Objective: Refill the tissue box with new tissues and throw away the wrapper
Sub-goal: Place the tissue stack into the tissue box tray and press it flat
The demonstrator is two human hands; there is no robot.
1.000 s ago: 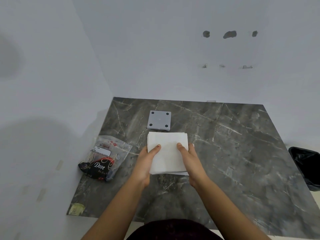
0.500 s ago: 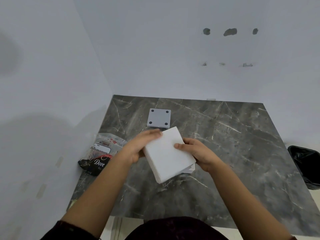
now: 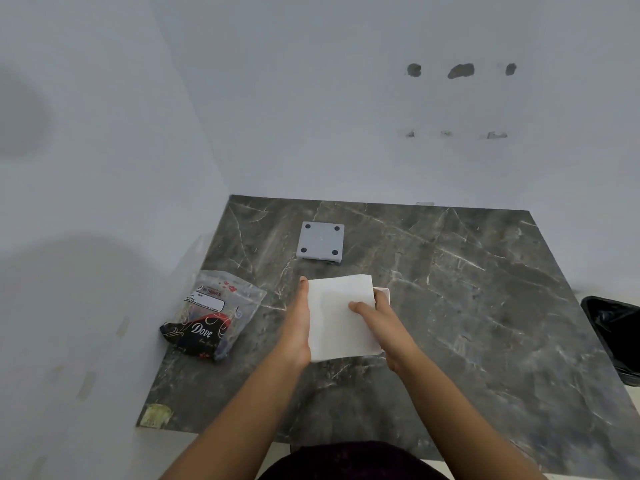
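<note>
A white stack of tissues (image 3: pixel 337 317) lies flat in the middle of the table, held between both hands. My left hand (image 3: pixel 297 327) presses along its left edge with the fingers straight. My right hand (image 3: pixel 384 323) grips the right edge, thumb on top. A pale corner of the tissue box (image 3: pixel 383 293) shows under the stack at its far right; the rest of the box is hidden. The grey square box base (image 3: pixel 321 240), with dark pads at its corners, lies apart behind the stack. The crumpled plastic Dove wrapper (image 3: pixel 207 318) lies to the left.
The dark marble table (image 3: pixel 467 306) stands in a corner, with white walls to the left and behind. A black-lined bin (image 3: pixel 614 336) stands off the table's right edge. A yellowish sticker (image 3: pixel 156 414) marks the near left corner.
Half a second ago the stack was lifted and turned askew. It is now squared with the table and lower, and my left hand has shifted from the far corner to the left edge.
</note>
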